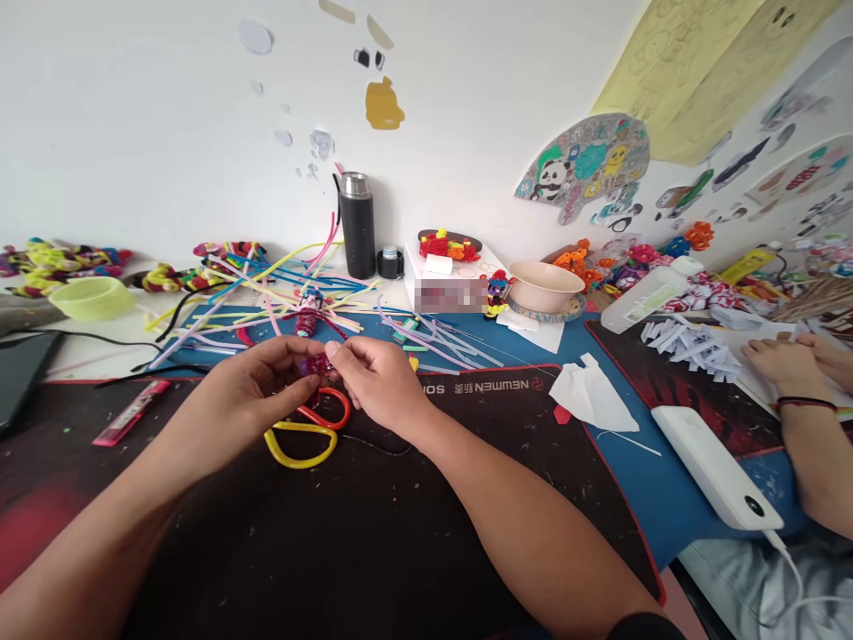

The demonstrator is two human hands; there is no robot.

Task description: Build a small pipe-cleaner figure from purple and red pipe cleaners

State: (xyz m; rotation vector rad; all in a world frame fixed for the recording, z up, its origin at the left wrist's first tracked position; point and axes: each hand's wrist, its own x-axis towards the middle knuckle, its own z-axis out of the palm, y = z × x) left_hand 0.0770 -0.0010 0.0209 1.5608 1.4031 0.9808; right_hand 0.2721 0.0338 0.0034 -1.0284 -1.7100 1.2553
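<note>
My left hand [250, 387] and my right hand [379, 382] meet over the black desk mat [373, 524], both pinching a small pink and purple pipe-cleaner piece [318, 363] between fingertips. Directly under the hands lie scissors with a red and a yellow handle loop [303, 440]. Just beyond the hands sits a small purple pipe-cleaner figure [307, 316] among loose stems.
Several coloured pipe cleaners [267, 284] spread behind the hands. A black flask [357, 222], a pink bowl [545, 284], a pink cutter [130, 413], white paper [593, 396] and a white power bank [716, 467] stand around. Another person's hands [793, 360] work folded paper at right.
</note>
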